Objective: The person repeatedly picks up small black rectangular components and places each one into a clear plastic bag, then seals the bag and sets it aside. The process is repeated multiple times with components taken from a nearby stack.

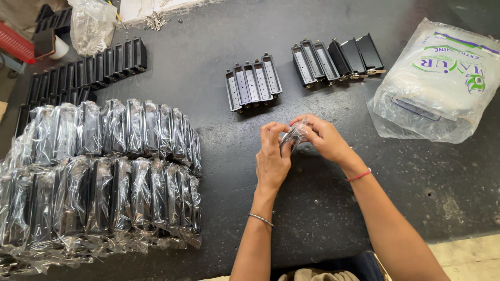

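Hands together above dark worktop (323,218): left hand (272,158) and right hand (325,138) both clamped on clear-bagged black part (291,138), steadying wrap; bagged stacks (104,177) left.

Left hand (272,156), right hand (324,138) raised together, fingers (276,127) pinched, forearms converging.

Hands at work: 2, left hand (272,158) and right hand (324,138), sharing 1 black part in clear wrap (290,138).

Just beyond the hands: 5 bare black parts in a row (253,82).

Beyond the right hand: 6 more in a second row (336,58).

Right of the right hand: 1 printed plastic bag (440,80).

Left of the left hand: 2 rows of wrapped parts (104,171); exact count unreadable.
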The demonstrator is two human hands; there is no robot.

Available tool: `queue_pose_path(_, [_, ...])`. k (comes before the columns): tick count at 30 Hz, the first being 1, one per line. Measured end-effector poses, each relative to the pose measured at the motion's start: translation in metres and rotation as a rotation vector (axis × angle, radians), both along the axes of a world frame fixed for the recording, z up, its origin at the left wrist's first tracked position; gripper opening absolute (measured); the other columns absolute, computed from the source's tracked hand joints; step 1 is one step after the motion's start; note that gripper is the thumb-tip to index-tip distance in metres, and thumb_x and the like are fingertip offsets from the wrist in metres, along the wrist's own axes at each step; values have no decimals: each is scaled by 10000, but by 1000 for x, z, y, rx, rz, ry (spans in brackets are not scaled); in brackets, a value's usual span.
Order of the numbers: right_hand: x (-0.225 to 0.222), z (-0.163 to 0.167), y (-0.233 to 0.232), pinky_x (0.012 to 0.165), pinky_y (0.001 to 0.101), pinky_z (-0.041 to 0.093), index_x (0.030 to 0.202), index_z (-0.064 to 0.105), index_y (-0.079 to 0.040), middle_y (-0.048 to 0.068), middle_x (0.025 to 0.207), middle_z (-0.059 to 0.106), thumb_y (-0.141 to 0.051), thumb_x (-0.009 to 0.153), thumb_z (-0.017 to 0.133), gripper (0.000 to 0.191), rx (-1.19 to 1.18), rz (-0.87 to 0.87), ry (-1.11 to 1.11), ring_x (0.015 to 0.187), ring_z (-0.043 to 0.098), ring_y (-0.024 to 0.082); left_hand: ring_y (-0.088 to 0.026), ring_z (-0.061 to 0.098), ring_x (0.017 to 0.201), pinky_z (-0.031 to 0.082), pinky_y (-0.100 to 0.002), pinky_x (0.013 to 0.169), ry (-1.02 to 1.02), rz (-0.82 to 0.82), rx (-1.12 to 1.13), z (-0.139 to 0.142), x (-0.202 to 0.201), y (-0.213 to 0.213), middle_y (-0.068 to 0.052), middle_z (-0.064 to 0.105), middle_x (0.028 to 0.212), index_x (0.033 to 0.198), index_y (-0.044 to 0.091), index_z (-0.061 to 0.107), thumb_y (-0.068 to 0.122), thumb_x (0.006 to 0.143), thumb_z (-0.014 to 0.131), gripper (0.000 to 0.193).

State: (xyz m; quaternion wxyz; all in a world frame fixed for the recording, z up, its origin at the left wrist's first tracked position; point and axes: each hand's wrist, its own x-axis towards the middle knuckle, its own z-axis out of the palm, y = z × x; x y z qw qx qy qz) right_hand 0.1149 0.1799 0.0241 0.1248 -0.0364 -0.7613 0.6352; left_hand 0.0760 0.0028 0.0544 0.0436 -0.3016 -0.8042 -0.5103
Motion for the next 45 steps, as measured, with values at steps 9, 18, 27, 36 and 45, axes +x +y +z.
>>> queue_pose_path(9, [-10, -12, -7, 780, 301, 621, 1137, 675, -12, 37, 1081, 698, -225, 1044, 565, 257, -161, -45, 39, 942, 694, 110, -293, 717, 821, 554, -473, 663, 19, -10, -35, 1, -4, -4, -10, 540, 1321, 1222, 262, 575, 28, 919, 669, 394])
queue_pose_path(18, [-12, -22, -2, 771, 290, 593, 1081, 691, -38, 16, 1011, 714, -213, 1028, 609, 201, -379, 2, 42, 898, 680, 92, -264, 726, 800, 584, -429, 665, 58, -41, -42, -1, -6, -5, -24, 520, 1347, 1244, 275, 596, -49, 897, 634, 476])
queue_pose_path(27, [-8, -24, 5, 809, 305, 587, 1095, 712, -6, 43, 988, 705, -274, 1066, 614, 286, -327, 31, 32, 908, 667, 111, -324, 719, 808, 583, -465, 678, 96, -1, -102, 4, -1, -1, -75, 503, 1355, 1250, 270, 593, -12, 899, 629, 451])
queue_pose_path(36, [5, 5, 10, 952, 359, 603, 1237, 680, -6, 102, 1178, 734, -469, 1009, 474, 555, -417, 181, -50, 1085, 728, 186, -341, 723, 797, 584, -467, 665, 60, 29, -88, 8, 2, -1, -77, 514, 1305, 1197, 257, 612, 15, 905, 619, 379])
queue_pose_path(45, [9, 18, 6, 909, 338, 595, 1222, 704, 5, 63, 1113, 734, -220, 991, 633, 331, -222, 128, -100, 1030, 697, 132, -350, 722, 802, 580, -481, 649, 106, 18, -109, 5, 4, 1, -87, 517, 1294, 1211, 235, 571, 17, 892, 635, 391])
